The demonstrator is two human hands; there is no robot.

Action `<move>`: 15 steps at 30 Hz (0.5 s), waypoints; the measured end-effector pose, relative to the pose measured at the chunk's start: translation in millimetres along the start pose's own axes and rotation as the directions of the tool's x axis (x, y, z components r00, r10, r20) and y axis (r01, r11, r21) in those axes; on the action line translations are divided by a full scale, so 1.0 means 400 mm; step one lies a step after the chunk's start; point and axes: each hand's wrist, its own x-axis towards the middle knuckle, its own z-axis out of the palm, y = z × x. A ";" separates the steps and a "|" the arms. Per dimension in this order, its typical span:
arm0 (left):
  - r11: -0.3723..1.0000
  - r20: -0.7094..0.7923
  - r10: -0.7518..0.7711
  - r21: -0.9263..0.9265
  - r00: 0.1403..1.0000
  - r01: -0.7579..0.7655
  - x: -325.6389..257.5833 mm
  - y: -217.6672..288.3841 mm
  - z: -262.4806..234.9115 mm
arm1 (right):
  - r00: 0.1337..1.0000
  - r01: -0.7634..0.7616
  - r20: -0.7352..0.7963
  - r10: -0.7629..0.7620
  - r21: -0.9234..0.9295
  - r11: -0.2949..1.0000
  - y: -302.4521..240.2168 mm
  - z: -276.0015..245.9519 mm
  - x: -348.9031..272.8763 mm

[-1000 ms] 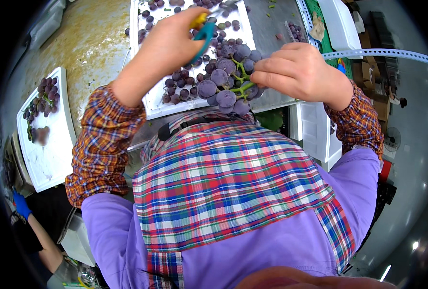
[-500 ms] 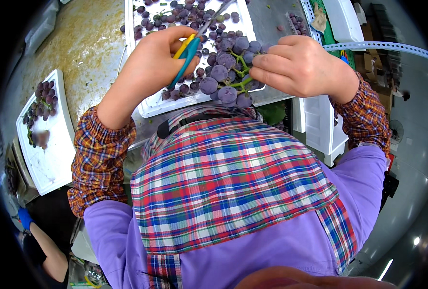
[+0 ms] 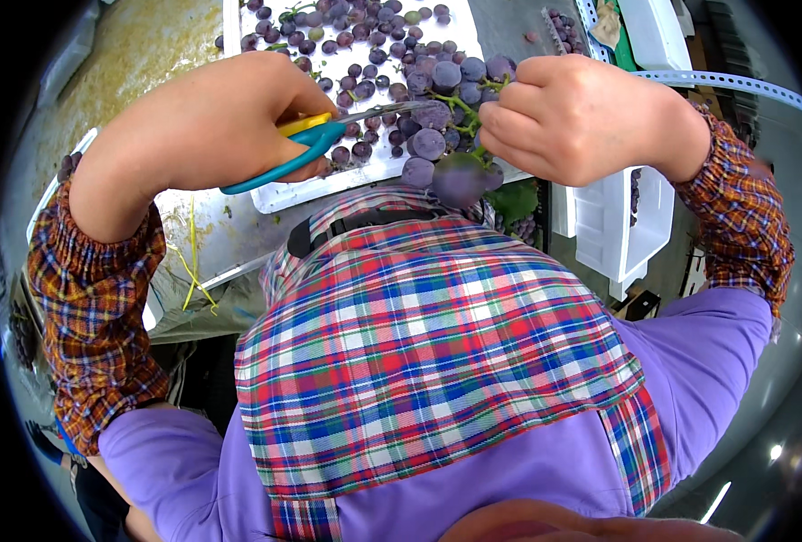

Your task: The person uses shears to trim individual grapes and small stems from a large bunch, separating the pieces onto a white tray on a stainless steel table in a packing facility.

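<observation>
In the head view, I'd say the person is trimming a grape bunch [image 3: 428, 144], and has just got the blades to it. The left hand [image 3: 216, 117] has its grip wrapped around the handles of a pair of scissors [image 3: 323, 137], yellow and teal, the blades reaching rightward and looking close together. Their tips lie right by the grapes, though I can't tell whether they touch. The right hand [image 3: 573, 117] has a narrow grip, fingers pinched at the green stem [image 3: 462, 110], holding the bunch over the near right part of a white tray [image 3: 356, 178]. Loose grapes [image 3: 362, 150] lie about that tray, which sits on the surface [image 3: 148, 36].

The next move seems to call for care: slip the points between berries, find the one little stalk, keep the bunch steady and nick no skin.

Half a second ago the scissors pointed up over the tray, away from the bunch — now they are swung round toward it, the left wrist bent and elbow out. The right hand keeps its pinch on the stem — barely a shift there.
</observation>
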 end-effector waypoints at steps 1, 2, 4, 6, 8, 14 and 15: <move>0.999 -0.008 0.028 0.027 1.000 -0.028 0.001 0.000 0.003 | 1.000 0.005 0.005 -0.005 0.002 1.000 0.000 -0.001 -0.001; 0.999 -0.019 0.038 0.039 0.999 -0.037 0.007 0.000 0.007 | 1.000 0.006 0.014 -0.006 0.003 1.000 -0.001 -0.001 -0.002; 0.996 -0.041 0.059 0.065 0.997 -0.056 0.021 0.002 0.019 | 1.000 0.003 -0.018 -0.002 0.017 1.000 -0.005 0.000 -0.003; 0.997 -0.031 0.063 0.041 0.998 -0.062 0.031 0.006 0.025 | 0.999 0.001 -0.038 0.000 0.033 0.999 -0.009 -0.002 -0.003; 0.997 -0.021 0.065 0.052 0.998 -0.064 0.035 0.009 0.028 | 0.999 0.001 -0.043 0.001 0.047 0.999 -0.012 -0.006 0.000; 0.994 0.048 -0.006 0.105 0.999 0.001 0.031 0.028 0.013 | 0.999 0.024 -0.044 -0.023 0.019 1.000 -0.019 -0.012 0.001; 0.994 0.058 -0.011 0.109 0.998 0.005 0.030 0.031 0.011 | 0.999 0.027 -0.046 -0.026 0.012 1.000 -0.020 -0.012 0.001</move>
